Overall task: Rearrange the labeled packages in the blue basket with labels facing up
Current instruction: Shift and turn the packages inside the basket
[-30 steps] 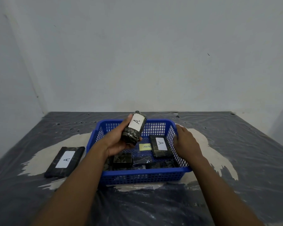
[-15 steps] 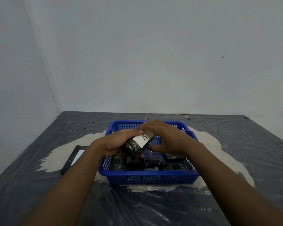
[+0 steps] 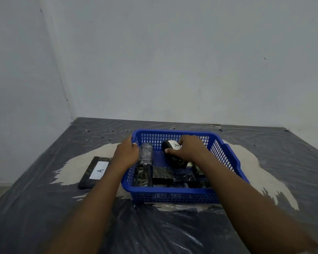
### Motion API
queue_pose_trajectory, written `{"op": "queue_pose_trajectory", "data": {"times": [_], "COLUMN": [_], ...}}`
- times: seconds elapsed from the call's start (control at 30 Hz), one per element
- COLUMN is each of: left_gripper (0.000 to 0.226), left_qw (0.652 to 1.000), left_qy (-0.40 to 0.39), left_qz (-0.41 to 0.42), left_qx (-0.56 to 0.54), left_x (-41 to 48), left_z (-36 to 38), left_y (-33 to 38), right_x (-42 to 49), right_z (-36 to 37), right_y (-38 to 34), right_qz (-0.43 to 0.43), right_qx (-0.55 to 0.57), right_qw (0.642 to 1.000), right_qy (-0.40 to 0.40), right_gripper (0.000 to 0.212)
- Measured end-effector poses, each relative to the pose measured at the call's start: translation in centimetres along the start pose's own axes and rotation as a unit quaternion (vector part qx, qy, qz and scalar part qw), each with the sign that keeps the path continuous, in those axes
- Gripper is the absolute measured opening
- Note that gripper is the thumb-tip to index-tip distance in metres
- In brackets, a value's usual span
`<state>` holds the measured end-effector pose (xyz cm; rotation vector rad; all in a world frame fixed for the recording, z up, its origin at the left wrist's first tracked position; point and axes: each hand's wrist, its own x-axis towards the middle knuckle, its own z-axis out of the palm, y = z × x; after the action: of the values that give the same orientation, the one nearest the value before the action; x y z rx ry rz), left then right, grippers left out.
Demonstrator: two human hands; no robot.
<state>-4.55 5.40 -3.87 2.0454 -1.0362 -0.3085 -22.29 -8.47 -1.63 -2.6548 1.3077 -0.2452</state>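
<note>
A blue mesh basket [image 3: 174, 196] sits on the table with several dark wrapped packages inside. My right hand [image 3: 188, 150] grips a dark rounded package [image 3: 174, 156] with a white "A" label facing up, held low at the back of the basket. My left hand [image 3: 126, 153] grasps the basket's left rim. A clear-wrapped cylindrical package [image 3: 145, 153] leans against the left wall, next to my left hand. A dark square package [image 3: 162, 174] lies near the front with no label showing. Outside, on the left, lies a flat black package [image 3: 95, 171] with its "A" label up.
The table [image 3: 173, 226] is covered in wrinkled dark plastic sheeting with pale bare patches around the basket. White walls [image 3: 173, 61] close off the back and the left side. My forearms cross the near part of the table.
The labeled package passed from my left hand to my right, which lowered it into the back of the basket. My left hand moved to the left rim. The view shifted left.
</note>
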Motion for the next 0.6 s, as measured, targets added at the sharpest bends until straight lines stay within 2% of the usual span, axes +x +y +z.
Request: {"op": "queue_pose_trajectory", "data": {"times": [0.17,0.43,0.6], "left_gripper": [0.043,0.044,0.046], "left_qw": [0.999,0.997,0.997], "left_qy": [0.035,0.058,0.058], "left_qz": [0.016,0.023,0.018], "left_qx": [0.026,0.047,0.039], "left_x": [-0.5,-0.6,-0.7], "left_z": [0.5,0.8,0.8], "left_y": [-0.4,-0.4,-0.3], "right_x": [1.4,2.0,1.6], "right_z": [1.2,3.3,5.1], "right_y": [-1.7,-4.5,-4.5], "right_qz": [0.014,0.023,0.007], "right_qx": [-0.029,-0.004,0.024], "right_qw": [0.999,0.999,1.0], "right_qy": [0.014,0.037,0.013], "right_gripper": [0.063,0.097,0.103]}}
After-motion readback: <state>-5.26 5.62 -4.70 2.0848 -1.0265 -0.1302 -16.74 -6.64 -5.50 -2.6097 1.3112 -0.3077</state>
